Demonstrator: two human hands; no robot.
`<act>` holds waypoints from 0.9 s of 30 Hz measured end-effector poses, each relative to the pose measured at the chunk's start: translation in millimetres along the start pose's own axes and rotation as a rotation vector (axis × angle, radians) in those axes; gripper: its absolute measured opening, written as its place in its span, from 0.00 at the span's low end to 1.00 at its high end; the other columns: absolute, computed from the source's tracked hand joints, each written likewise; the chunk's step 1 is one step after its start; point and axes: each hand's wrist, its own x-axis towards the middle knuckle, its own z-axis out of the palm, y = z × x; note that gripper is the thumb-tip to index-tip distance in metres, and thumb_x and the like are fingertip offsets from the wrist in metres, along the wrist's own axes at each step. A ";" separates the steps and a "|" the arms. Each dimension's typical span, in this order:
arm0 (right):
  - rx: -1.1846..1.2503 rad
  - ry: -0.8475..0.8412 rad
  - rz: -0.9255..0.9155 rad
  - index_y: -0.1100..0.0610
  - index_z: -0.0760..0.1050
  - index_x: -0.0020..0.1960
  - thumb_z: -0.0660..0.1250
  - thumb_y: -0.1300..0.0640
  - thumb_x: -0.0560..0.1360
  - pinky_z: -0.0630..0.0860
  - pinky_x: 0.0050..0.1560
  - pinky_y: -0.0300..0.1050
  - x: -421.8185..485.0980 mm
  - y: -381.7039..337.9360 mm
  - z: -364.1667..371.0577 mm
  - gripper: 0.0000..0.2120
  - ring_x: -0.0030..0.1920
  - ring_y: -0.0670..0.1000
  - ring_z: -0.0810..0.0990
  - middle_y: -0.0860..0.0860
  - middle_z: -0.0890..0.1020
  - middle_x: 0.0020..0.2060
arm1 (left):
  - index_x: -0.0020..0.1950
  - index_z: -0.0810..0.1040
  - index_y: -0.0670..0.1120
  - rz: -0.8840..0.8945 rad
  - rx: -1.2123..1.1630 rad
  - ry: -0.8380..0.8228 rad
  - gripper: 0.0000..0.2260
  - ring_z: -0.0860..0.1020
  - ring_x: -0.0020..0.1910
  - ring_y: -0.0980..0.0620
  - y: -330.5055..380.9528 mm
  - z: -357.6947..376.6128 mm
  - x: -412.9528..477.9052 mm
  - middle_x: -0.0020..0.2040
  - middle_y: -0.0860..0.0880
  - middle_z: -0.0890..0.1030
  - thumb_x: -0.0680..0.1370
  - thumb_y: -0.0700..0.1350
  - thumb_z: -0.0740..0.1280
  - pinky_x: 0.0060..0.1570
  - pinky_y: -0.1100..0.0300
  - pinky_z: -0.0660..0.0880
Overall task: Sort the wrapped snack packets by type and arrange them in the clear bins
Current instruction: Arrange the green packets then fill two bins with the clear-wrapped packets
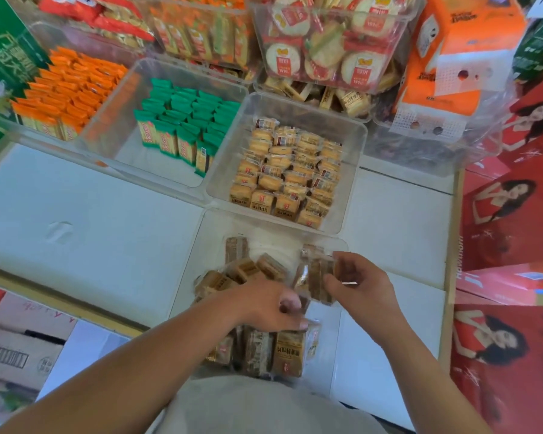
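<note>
A clear bin [201, 242] right in front of me holds brown wrapped snack packets [245, 269]. My left hand [271, 303] reaches into it, fingers curled down onto the packets near the bin's middle; what it grips is hidden. My right hand [358, 283] pinches a couple of brown packets [315, 277] upright at the bin's right side. More brown packets [287, 352] stand in a row at the near edge. Behind it, another clear bin [355, 170] is filled with yellow packets [289, 173].
Farther back stand a bin of green packets [182, 126], a bin of orange packets [66, 95], and stacked bins of round crackers [333, 42]. An orange carton [455, 54] and red boxes [511, 214] line the right. White surface [85, 208] lies to the left.
</note>
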 end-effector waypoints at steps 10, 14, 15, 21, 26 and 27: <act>0.026 0.043 -0.030 0.44 0.78 0.60 0.75 0.56 0.75 0.78 0.48 0.34 -25.4 19.3 7.5 0.16 0.46 0.43 0.82 0.41 0.83 0.44 | 0.81 0.59 0.60 0.111 0.465 -0.045 0.42 0.66 0.73 0.44 25.7 33.2 4.0 0.77 0.51 0.69 0.72 0.63 0.76 0.72 0.43 0.59; 0.126 0.060 0.008 0.45 0.79 0.57 0.75 0.57 0.76 0.78 0.43 0.34 -24.1 15.4 6.8 0.14 0.45 0.50 0.82 0.48 0.83 0.44 | 0.75 0.69 0.61 0.135 0.437 0.028 0.31 0.69 0.70 0.46 22.1 41.5 1.7 0.73 0.52 0.75 0.73 0.59 0.75 0.69 0.44 0.60; 0.130 0.054 0.006 0.45 0.79 0.57 0.75 0.58 0.76 0.78 0.42 0.34 -24.2 13.2 7.4 0.13 0.45 0.50 0.82 0.49 0.83 0.44 | 0.74 0.71 0.60 0.143 0.403 0.051 0.30 0.70 0.69 0.48 20.5 42.4 -0.7 0.72 0.53 0.76 0.73 0.58 0.75 0.69 0.45 0.59; 0.096 0.142 -0.007 0.45 0.79 0.56 0.75 0.59 0.75 0.74 0.39 0.30 -33.3 2.7 7.7 0.14 0.42 0.39 0.80 0.46 0.83 0.45 | 0.69 0.79 0.57 0.069 -0.125 0.282 0.28 0.79 0.60 0.59 -4.2 34.5 -26.3 0.64 0.58 0.81 0.71 0.51 0.81 0.67 0.54 0.75; 0.134 0.249 -0.039 0.45 0.77 0.56 0.74 0.60 0.76 0.74 0.44 0.34 -40.2 -4.6 16.5 0.14 0.49 0.40 0.80 0.42 0.82 0.48 | 0.63 0.80 0.56 0.079 -0.375 0.634 0.23 0.80 0.53 0.63 -25.0 -1.3 -49.8 0.54 0.60 0.82 0.70 0.48 0.82 0.61 0.58 0.78; 0.131 0.248 -0.033 0.46 0.76 0.57 0.74 0.59 0.76 0.74 0.44 0.36 -40.3 -5.7 19.0 0.14 0.50 0.42 0.81 0.42 0.82 0.49 | 0.61 0.79 0.55 0.074 -0.384 0.719 0.21 0.80 0.52 0.61 -28.6 -9.5 -50.9 0.53 0.60 0.82 0.71 0.48 0.81 0.59 0.58 0.79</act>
